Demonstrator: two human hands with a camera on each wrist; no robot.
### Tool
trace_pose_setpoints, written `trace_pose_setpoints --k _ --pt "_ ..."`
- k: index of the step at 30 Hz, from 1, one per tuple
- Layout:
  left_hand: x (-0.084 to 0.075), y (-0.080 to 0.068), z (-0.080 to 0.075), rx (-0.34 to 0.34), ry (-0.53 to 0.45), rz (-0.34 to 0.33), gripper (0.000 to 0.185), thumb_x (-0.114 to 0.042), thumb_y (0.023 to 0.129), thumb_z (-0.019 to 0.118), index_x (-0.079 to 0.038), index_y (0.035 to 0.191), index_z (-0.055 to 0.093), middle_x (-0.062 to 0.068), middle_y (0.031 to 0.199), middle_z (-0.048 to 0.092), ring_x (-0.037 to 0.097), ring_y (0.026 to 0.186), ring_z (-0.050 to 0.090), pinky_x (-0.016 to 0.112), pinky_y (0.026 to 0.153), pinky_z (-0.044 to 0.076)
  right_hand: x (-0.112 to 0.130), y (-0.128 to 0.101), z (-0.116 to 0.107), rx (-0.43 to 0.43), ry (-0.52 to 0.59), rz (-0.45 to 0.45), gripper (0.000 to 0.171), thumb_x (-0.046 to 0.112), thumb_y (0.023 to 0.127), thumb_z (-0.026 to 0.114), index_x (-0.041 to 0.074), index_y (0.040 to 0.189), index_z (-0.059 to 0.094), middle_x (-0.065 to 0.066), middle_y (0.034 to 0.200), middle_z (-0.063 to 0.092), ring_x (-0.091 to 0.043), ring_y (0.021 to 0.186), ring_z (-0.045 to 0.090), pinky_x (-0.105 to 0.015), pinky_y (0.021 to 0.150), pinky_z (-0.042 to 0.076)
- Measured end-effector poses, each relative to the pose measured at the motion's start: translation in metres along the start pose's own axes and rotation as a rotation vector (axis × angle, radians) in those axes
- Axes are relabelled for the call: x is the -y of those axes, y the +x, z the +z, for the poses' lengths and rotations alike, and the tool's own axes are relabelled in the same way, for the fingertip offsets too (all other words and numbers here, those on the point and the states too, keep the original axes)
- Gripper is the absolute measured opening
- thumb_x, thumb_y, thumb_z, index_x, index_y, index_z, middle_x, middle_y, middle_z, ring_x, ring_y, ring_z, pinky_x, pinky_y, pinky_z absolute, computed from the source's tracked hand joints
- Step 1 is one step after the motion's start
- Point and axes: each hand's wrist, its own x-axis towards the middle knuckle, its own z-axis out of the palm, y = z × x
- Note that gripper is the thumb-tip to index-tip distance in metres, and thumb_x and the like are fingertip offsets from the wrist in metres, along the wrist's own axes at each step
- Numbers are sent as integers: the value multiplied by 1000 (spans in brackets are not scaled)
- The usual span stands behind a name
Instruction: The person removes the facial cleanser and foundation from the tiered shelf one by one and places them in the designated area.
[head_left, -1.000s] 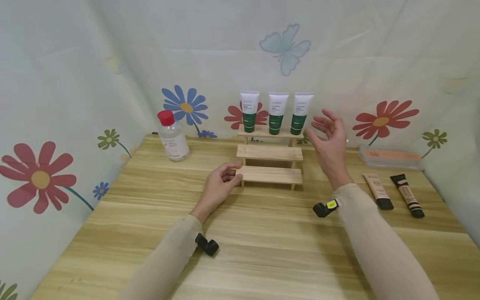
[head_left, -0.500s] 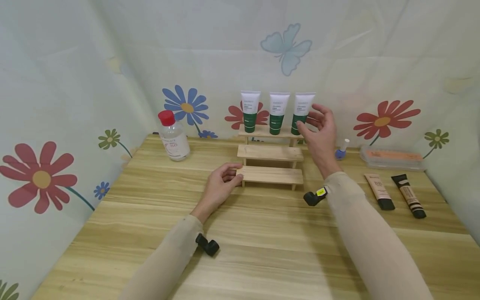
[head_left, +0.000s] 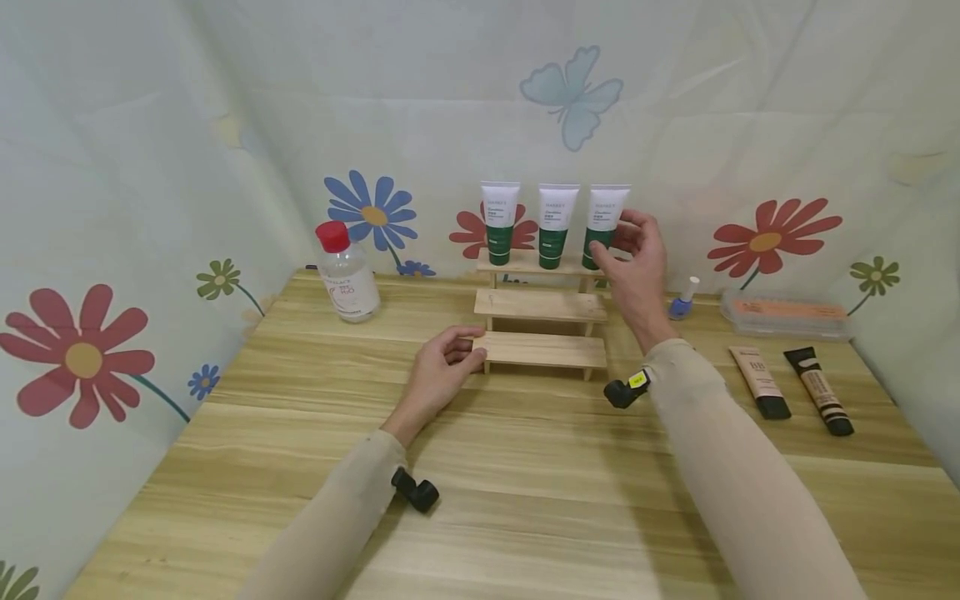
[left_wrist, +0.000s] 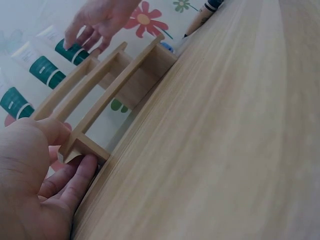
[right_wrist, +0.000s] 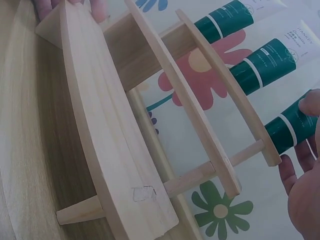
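A small three-step wooden display stand stands at the back of the table. Three white-and-green squeeze tubes stand cap-down in a row on its top step: a left tube, a middle tube and a right tube. My left hand grips the left end of the lowest step, thumb above and fingers below, as the left wrist view shows. With thumb in front and fingers behind, my right hand pinches the right tube low on its green part.
Left of the stand is a clear bottle with a red cap. To the right are a purple nail polish bottle, a clear case, a beige BB cream tube and a black-and-beige tube. A flowered curtain hangs behind.
My right hand has moved left from beside the right tube to pinch it, uncovering the nail polish bottle. My left hand has stayed on the stand, and the tubes keep their places.
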Motion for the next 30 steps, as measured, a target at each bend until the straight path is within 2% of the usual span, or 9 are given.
trace_pose_setpoints --k 10,18,23,30 --pt "-1 -1 0 3 -3 -1 28 -23 108 79 -23 136 78 6 120 77 21 112 73 42 102 59 3 -3 1 -1 -26 -1 49 9 103 76 12 146 53 -9 134 63 -20 118 63 -33 96 52" --pt "-1 0 -1 -3 -9 5 28 -24 108 79 -24 135 78 6 121 77 22 113 73 44 104 58 8 -6 -2 -5 -22 -44 48 9 103 76 12 145 53 -10 135 64 -20 118 63 -31 94 54" --pt "0 0 -1 -1 -5 4 28 -25 107 79 -24 135 78 6 121 77 22 113 73 43 103 58 11 -15 -7 -9 -1 -74 49 8 102 76 13 146 54 -8 133 63 -20 117 62 -31 90 53" --pt "-1 -1 0 2 -2 0 27 -25 108 79 -24 135 78 5 120 77 21 112 73 42 102 58 16 -34 -14 -24 43 -110 51 3 100 76 10 146 54 -3 125 63 -20 113 62 -31 85 51"
